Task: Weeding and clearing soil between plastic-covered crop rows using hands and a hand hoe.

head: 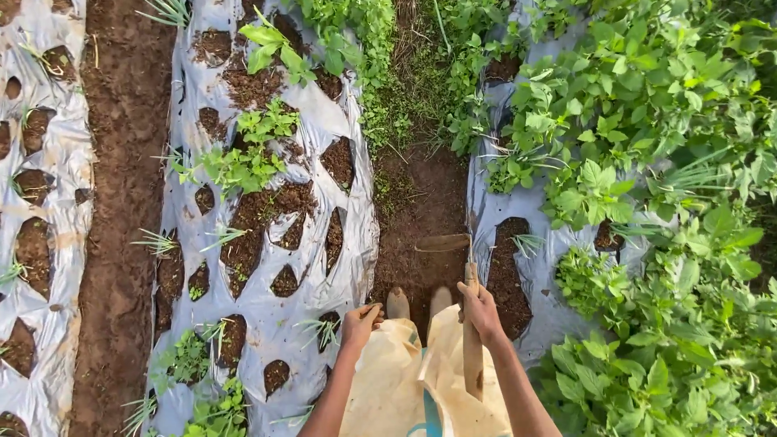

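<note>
Hoe handle (472, 340) gripped by right hand (479, 310), blade (442, 242) on soil path; left hand (359, 325) fingers curled shut, contents unclear.

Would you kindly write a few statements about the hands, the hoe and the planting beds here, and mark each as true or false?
1. The right hand grips the wooden hoe handle. True.
2. The left hand also holds that handle. False: it is apart from it, over the silver plastic mulch sheet.
3. The hoe blade rests on the bare brown soil path. True.
4. The sheet is unbroken. False: holes expose soil and plants.
</note>
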